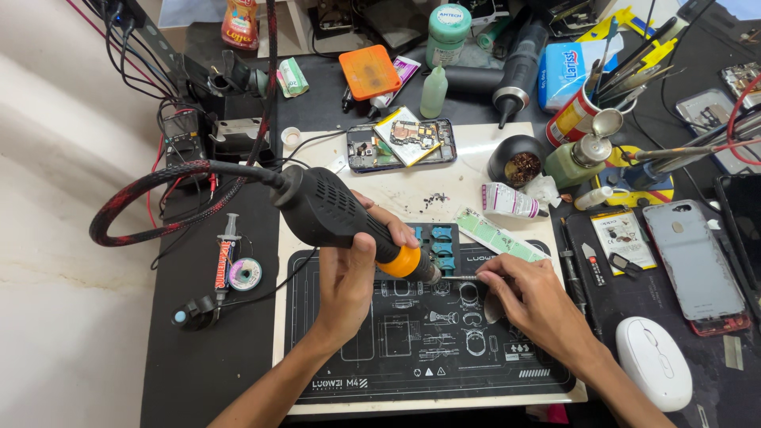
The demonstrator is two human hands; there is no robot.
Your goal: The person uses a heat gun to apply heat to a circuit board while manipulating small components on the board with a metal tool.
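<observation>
Your left hand (349, 273) is wrapped tight around the black hot-air gun (333, 214), its orange collar and nozzle angled down toward the blue holder (434, 242) at the top edge of the black work mat (396, 349). Your right hand (527, 293) is closed, pinching thin tweezers (464, 277) whose tips meet the nozzle just below that holder. Above the mat lies the opened phone (400, 145); right of the mat sits the white mouse (654, 361).
</observation>
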